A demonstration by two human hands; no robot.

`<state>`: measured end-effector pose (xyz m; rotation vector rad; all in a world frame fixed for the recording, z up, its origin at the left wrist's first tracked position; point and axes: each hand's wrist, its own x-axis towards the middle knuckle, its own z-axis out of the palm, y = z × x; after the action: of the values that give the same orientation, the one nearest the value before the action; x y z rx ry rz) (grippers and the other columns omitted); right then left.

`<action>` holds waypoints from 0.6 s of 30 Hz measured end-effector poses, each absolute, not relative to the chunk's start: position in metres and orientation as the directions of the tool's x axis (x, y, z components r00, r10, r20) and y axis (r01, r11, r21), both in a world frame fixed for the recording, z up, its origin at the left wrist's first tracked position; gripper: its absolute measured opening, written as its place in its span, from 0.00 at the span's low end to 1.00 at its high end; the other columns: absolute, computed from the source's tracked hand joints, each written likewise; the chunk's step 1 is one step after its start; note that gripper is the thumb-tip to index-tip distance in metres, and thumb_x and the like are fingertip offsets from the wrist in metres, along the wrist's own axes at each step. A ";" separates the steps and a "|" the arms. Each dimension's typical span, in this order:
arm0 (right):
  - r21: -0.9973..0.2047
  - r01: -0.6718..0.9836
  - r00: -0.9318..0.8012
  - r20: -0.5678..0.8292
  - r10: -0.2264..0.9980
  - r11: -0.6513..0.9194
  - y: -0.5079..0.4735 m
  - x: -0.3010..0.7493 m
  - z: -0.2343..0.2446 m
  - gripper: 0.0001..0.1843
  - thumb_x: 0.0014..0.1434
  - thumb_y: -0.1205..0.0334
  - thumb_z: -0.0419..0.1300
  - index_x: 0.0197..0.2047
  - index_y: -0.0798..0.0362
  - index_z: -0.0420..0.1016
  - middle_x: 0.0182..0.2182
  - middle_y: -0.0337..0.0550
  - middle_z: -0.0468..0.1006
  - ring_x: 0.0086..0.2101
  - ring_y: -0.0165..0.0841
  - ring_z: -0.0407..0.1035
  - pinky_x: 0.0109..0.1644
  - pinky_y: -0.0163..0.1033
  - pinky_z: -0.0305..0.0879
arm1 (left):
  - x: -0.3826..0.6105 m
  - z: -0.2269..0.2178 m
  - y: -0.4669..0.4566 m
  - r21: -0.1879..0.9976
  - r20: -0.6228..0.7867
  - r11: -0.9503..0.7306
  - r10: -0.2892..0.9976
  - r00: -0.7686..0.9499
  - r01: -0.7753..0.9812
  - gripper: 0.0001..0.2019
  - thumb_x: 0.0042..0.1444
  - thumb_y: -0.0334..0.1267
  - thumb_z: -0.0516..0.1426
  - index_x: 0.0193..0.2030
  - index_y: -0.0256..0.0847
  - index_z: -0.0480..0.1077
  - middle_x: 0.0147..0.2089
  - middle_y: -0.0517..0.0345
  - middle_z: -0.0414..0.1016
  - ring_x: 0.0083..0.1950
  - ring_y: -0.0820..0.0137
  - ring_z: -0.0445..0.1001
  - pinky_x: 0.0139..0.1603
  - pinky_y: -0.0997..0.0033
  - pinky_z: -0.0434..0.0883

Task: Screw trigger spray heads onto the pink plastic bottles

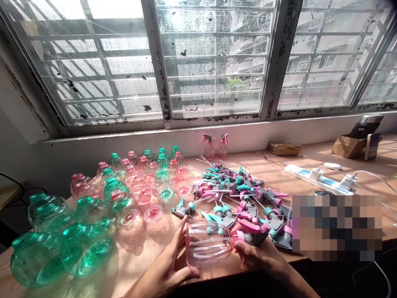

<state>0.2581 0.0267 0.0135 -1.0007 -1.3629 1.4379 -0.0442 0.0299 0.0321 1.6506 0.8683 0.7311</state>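
Observation:
A clear pink spray bottle (208,244) lies sideways in the air at the table's front edge, its base to the left. My left hand (177,258) grips it around the base, thumb below and fingers behind. At the neck sits a pink and grey trigger spray head (254,231). My right hand (259,253) is closed on its collar, the thumb against the neck; some fingers are hidden. Just beyond lies a heap of loose pink, teal and grey spray heads (231,184). One teal spray head (183,207) rests apart, close to my left fingertips.
Several open green bottles (88,248) and pink bottles (150,205) stand at left. Two assembled spray bottles (222,147) stand by the wall. At right are a power strip (316,179) with cables, a wrapped brown packet (284,149) and a cardboard box (349,145). A blurred patch covers the right front.

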 end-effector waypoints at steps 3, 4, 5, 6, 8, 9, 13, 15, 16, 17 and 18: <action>-0.999 -0.053 -0.285 0.014 0.958 -0.001 0.028 0.258 0.012 0.27 0.56 0.37 0.68 0.34 0.56 0.78 0.19 0.35 0.73 0.19 0.25 0.61 0.24 0.33 0.58 | -0.045 0.038 0.028 0.958 0.040 -0.190 0.828 0.559 0.213 0.46 0.60 0.44 0.65 0.77 0.59 0.41 0.77 0.54 0.54 0.78 0.49 0.50 0.78 0.46 0.51; -0.998 -0.057 -0.288 0.010 0.958 -0.006 0.028 0.259 0.011 0.27 0.56 0.37 0.68 0.32 0.56 0.78 0.19 0.35 0.73 0.19 0.25 0.62 0.24 0.33 0.58 | -0.045 0.038 0.028 0.955 0.048 -0.204 0.823 0.565 0.215 0.44 0.61 0.44 0.65 0.76 0.58 0.43 0.79 0.54 0.51 0.79 0.49 0.49 0.78 0.46 0.50; -0.998 -0.070 -0.285 0.010 0.958 -0.010 0.028 0.259 0.011 0.27 0.55 0.37 0.69 0.32 0.56 0.78 0.20 0.35 0.74 0.20 0.26 0.63 0.25 0.33 0.59 | -0.045 0.038 0.028 0.953 0.060 -0.216 0.822 0.567 0.212 0.43 0.62 0.44 0.64 0.76 0.58 0.43 0.79 0.55 0.49 0.79 0.49 0.48 0.78 0.46 0.50; -0.996 -0.088 -0.283 0.009 0.959 -0.016 0.028 0.259 0.011 0.26 0.55 0.37 0.69 0.33 0.55 0.78 0.20 0.35 0.74 0.20 0.26 0.63 0.25 0.33 0.59 | -0.045 0.037 0.028 0.952 0.069 -0.224 0.822 0.566 0.210 0.43 0.63 0.44 0.63 0.76 0.58 0.43 0.80 0.54 0.48 0.79 0.49 0.49 0.78 0.47 0.51; -0.992 -0.121 -0.295 0.003 0.956 -0.034 0.028 0.259 0.011 0.26 0.55 0.37 0.69 0.34 0.55 0.79 0.20 0.36 0.74 0.20 0.27 0.64 0.24 0.34 0.58 | -0.045 0.034 0.030 0.955 0.065 -0.215 0.820 0.569 0.202 0.42 0.64 0.45 0.62 0.77 0.58 0.39 0.78 0.50 0.52 0.75 0.50 0.58 0.76 0.47 0.55; -0.991 -0.128 -0.299 0.003 0.954 -0.037 0.027 0.259 0.011 0.26 0.55 0.37 0.69 0.33 0.55 0.79 0.20 0.36 0.74 0.20 0.27 0.64 0.24 0.34 0.57 | -0.045 0.032 0.031 0.961 0.056 -0.198 0.821 0.568 0.192 0.43 0.65 0.45 0.61 0.77 0.57 0.37 0.76 0.48 0.57 0.72 0.51 0.63 0.75 0.48 0.58; -0.996 -0.091 -0.290 0.014 0.957 -0.013 0.027 0.259 0.014 0.28 0.57 0.37 0.68 0.29 0.57 0.80 0.20 0.39 0.74 0.21 0.28 0.65 0.25 0.35 0.55 | -0.045 0.026 0.032 0.980 0.035 -0.142 0.817 0.575 0.142 0.49 0.63 0.46 0.63 0.78 0.56 0.32 0.71 0.46 0.64 0.71 0.52 0.65 0.71 0.53 0.66; -0.998 -0.063 -0.267 -0.004 0.964 -0.022 0.026 0.258 0.016 0.26 0.55 0.38 0.69 0.31 0.56 0.79 0.21 0.37 0.74 0.22 0.29 0.65 0.26 0.36 0.58 | -0.046 0.028 0.030 0.975 0.050 -0.164 0.818 0.573 0.149 0.50 0.61 0.45 0.65 0.77 0.57 0.32 0.77 0.50 0.55 0.77 0.50 0.54 0.75 0.50 0.59; -0.998 -0.056 -0.255 -0.011 0.967 -0.026 0.026 0.257 0.016 0.25 0.54 0.38 0.70 0.33 0.55 0.78 0.21 0.36 0.74 0.22 0.29 0.65 0.27 0.36 0.59 | -0.046 0.029 0.029 0.970 0.059 -0.181 0.823 0.566 0.162 0.50 0.61 0.45 0.65 0.77 0.58 0.33 0.80 0.53 0.49 0.79 0.49 0.49 0.77 0.48 0.54; -0.998 -0.056 -0.242 -0.013 0.970 -0.027 0.026 0.256 0.017 0.25 0.53 0.39 0.71 0.35 0.54 0.76 0.21 0.35 0.74 0.21 0.29 0.65 0.27 0.35 0.60 | -0.046 0.031 0.028 0.965 0.065 -0.194 0.830 0.554 0.178 0.48 0.62 0.46 0.64 0.77 0.59 0.34 0.81 0.57 0.44 0.80 0.49 0.44 0.78 0.46 0.48; -0.998 -0.060 -0.231 -0.007 0.973 -0.021 0.026 0.256 0.017 0.25 0.52 0.40 0.72 0.37 0.53 0.75 0.20 0.33 0.74 0.21 0.28 0.65 0.27 0.35 0.61 | -0.047 0.032 0.027 0.960 0.065 -0.202 0.836 0.544 0.194 0.46 0.62 0.47 0.63 0.77 0.60 0.37 0.82 0.59 0.41 0.80 0.50 0.42 0.79 0.45 0.44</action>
<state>0.2560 0.0263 0.0171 -1.0539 -1.3232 1.4174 -0.0467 0.0273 0.0319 1.7049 0.8710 0.7449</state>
